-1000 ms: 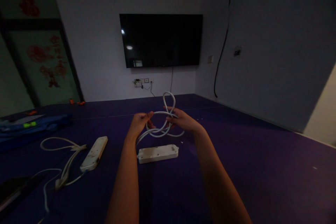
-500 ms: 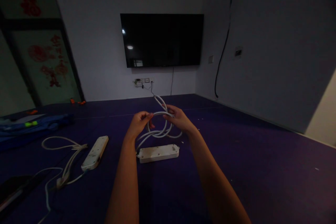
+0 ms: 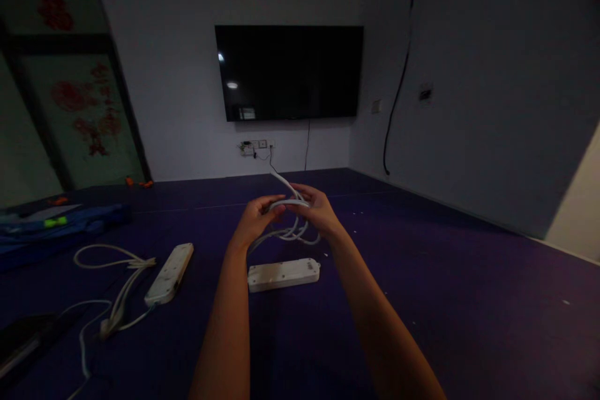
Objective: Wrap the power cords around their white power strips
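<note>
Cord [image 3: 282,180] hung in white loops near the middle of the frame.
My left hand [image 3: 255,220] pinched one side of it while my right hand [image 3: 321,210] grasped gathered strands; a power strip [image 3: 284,275] lay just below in the lower middle, and a second strip [image 3: 170,273] lay at lower left.
</note>
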Demonstrator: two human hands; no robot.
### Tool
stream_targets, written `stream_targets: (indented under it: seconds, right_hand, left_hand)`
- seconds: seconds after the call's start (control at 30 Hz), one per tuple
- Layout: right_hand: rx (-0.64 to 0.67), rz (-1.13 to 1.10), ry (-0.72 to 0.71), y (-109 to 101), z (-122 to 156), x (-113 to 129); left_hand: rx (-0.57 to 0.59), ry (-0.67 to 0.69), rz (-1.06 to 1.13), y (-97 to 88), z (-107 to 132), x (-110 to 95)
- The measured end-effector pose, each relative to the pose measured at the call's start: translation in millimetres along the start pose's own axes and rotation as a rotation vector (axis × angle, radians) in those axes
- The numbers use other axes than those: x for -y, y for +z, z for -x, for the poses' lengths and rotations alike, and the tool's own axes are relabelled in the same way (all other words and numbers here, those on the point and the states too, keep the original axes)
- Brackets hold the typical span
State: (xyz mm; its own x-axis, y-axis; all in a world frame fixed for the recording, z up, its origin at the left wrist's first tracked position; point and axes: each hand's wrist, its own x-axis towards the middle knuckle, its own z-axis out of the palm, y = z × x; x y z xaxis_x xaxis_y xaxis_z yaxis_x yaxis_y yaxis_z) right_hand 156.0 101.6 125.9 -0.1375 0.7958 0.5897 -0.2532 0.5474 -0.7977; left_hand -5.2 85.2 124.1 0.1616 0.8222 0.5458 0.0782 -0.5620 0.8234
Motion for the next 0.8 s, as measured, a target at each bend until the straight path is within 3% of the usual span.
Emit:
stream_targets:
  seconds: [0.2, 0.37, 0.47, 0.67, 0.8]
  right_hand:
    - [0.064, -0.104, 0.097, -7.1, 1.5, -2.0]
    - [0.157, -0.182, 0.095, -11.2, 2.1, -2.7]
    - [0.168, -0.175, 0.048, -9.5, 0.5, -2.6]
    - [0.29, -0.121, 0.049, -3.6, 1.9, 0.6]
    - [0.356, -0.108, 0.044, 4.5, 3.6, 0.3]
  left_hand:
    - [-0.182, 0.025, -0.102, -0.9, 0.2, 1.8]
    - [-0.227, -0.003, -0.056, -1.2, -0.4, 3.8]
    - [-0.166, -0.085, 0.059, -2.2, -0.1, 2.9]
    - [0.144, -0.341, 0.478, -5.6, 7.4, -7.0]
    - [0.062, -0.284, 0.512, -1.3, 6.6, -9.6]
